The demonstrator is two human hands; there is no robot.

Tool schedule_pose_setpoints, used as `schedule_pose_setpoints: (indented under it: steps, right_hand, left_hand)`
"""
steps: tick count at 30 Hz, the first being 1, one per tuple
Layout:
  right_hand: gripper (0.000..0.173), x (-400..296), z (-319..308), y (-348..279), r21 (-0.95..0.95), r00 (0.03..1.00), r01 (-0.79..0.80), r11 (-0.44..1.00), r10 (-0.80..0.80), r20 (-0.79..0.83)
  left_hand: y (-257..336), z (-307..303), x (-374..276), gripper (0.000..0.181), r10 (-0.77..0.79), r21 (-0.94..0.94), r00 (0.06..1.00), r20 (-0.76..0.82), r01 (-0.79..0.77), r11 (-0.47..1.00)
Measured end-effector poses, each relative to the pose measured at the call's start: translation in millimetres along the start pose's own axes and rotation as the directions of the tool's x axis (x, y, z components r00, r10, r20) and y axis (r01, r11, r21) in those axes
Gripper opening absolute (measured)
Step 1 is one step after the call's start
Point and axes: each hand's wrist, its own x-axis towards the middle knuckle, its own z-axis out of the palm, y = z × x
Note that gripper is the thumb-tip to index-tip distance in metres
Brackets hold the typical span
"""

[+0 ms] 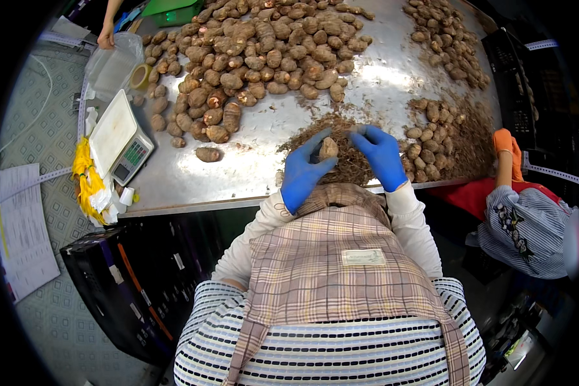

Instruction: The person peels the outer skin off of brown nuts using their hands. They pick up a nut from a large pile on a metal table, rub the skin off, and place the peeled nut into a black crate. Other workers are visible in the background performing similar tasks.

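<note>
My left hand [305, 170], in a blue glove, grips a small taro corm [328, 148] between thumb and fingers; its surface looks pale brown and mostly bare. Just to the right, my right hand [380, 157], also gloved in blue, is apart from the corm. Its thumb and fingertips are close together, and whether they pinch some fibre is too blurred to tell. Under both hands lies a heap of brown fibrous scrapings [352, 166] on the metal table [251, 169]. Beyond, a large pile of unpeeled-looking taro corms [270, 53] spreads over the table, with one loose corm [208, 154] nearer me.
A digital scale [120, 137], a tape roll [140, 76] and yellow mesh bags [84, 178] are on the left. More corms [429, 149] lie right, near a co-worker's orange-gloved hand [507, 147] and a black crate [509, 87]. Another person's hand [106, 37] touches plastic bags [116, 62].
</note>
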Motion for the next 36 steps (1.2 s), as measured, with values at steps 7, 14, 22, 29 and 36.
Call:
schedule_pose_setpoints:
  steps: [7,14,22,29,36]
  right_hand:
    - [0.026,-2,9,7,-0.106,0.993,-0.043,0.993,0.054,0.101]
    - [0.023,-1,4,9,0.073,0.995,-0.012,0.997,0.005,0.097]
    - [0.024,-10,26,13,-0.424,0.981,0.181,0.888,-0.196,0.009]
    - [0.033,6,3,27,-0.318,0.98,0.056,0.947,-0.113,-0.165]
    - [0.044,-6,26,17,-0.173,0.997,0.026,0.985,-0.012,0.082]
  left_hand:
    - [0,-1,-2,0.063,0.018,0.058,1.0,0.005,-0.018,0.998]
    - [-3,-1,-2,0.061,0.049,0.24,0.997,-0.053,-0.035,0.97]
    - [-20,-3,4,0.069,0.383,0.714,0.924,0.008,-0.274,0.644]
    - [-9,-2,1,0.068,0.44,0.752,0.898,0.013,-0.299,0.588]
    - [-15,-1,7,0.068,0.356,0.747,0.934,0.032,-0.259,0.612]
